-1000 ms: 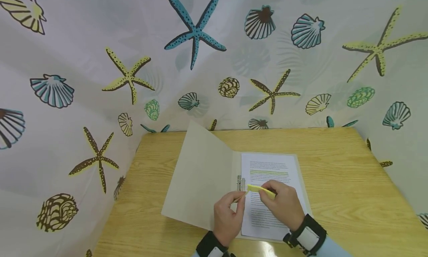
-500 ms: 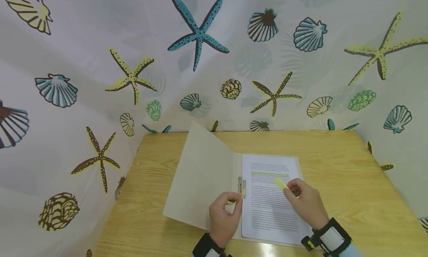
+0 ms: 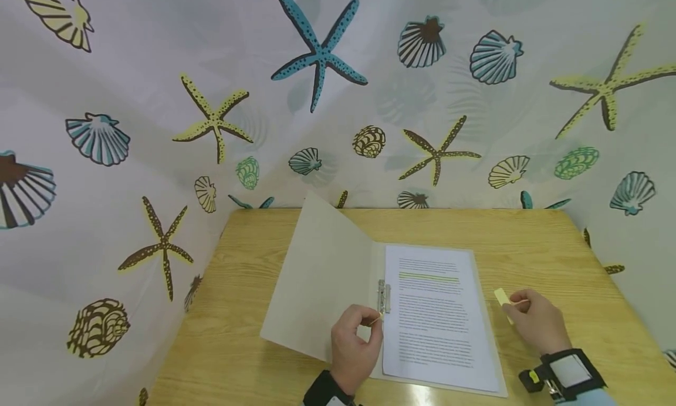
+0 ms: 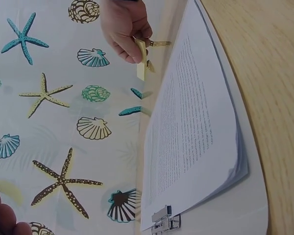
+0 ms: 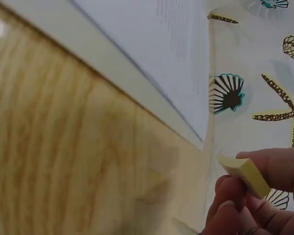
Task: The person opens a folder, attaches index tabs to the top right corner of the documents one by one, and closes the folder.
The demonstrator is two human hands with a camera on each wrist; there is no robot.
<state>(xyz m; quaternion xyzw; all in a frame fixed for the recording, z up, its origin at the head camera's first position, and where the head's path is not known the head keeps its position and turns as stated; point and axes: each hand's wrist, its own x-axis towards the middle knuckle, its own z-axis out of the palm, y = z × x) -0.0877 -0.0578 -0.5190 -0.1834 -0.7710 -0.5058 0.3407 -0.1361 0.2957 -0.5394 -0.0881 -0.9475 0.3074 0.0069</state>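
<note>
My right hand [image 3: 541, 321] pinches a small pad of yellow sticky notes [image 3: 500, 298] between thumb and fingers, over the table to the right of the folder. Close up, the right wrist view shows the pad's [image 5: 257, 180] thick edge at the fingertips. Near the folder's spine, thumb and forefinger of my left hand [image 3: 351, 344] pinch a thin yellow sticky note [image 3: 376, 320], seen almost edge-on. Beside those fingertips lies a stack of printed sheets [image 3: 433, 341] in the open cream folder [image 3: 322, 283]. One passage near the top is highlighted yellow [image 3: 429, 276].
A metal clip [image 3: 382, 297] sits at the sheets' left edge. The folder's cover stands partly raised on the left. The wooden table [image 3: 528, 236] extends around it, with a shell-and-starfish cloth [image 3: 253, 54] hanging behind and at both sides.
My right hand has moved right with the pad, from beside the left hand across the page to beyond the folder. The left hand, holding its note, has stayed near the spine.
</note>
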